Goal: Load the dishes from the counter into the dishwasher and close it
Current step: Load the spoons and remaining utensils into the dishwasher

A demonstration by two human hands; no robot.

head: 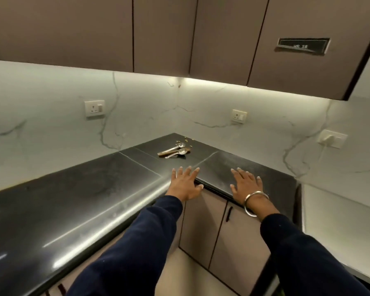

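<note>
Far corner of the counter: two steel spoons (175, 150) lie side by side on a brown strip, possibly a wooden utensil (173, 152) (hard to tell which), with a few small crumbs (186, 140) just beyond them.
Your left hand (185, 184): fingers spread and straight, holding nothing, over the near edge of the black counter (77, 189).
Your right hand (245, 184): flat, fingers straight, empty, apparently resting on the counter, a steel bangle (254, 203) at the wrist.
Relation that counts: the spoons sit beyond both hands, nearly straight ahead of your left, which is nearer; their long axis runs near-left to far-right, bowls at the far-right end.
Containers: no dishwasher is visible, only closed lower cabinet doors (203, 227) below the counter.
Judgement: reach forward with your left for the handles.
</note>
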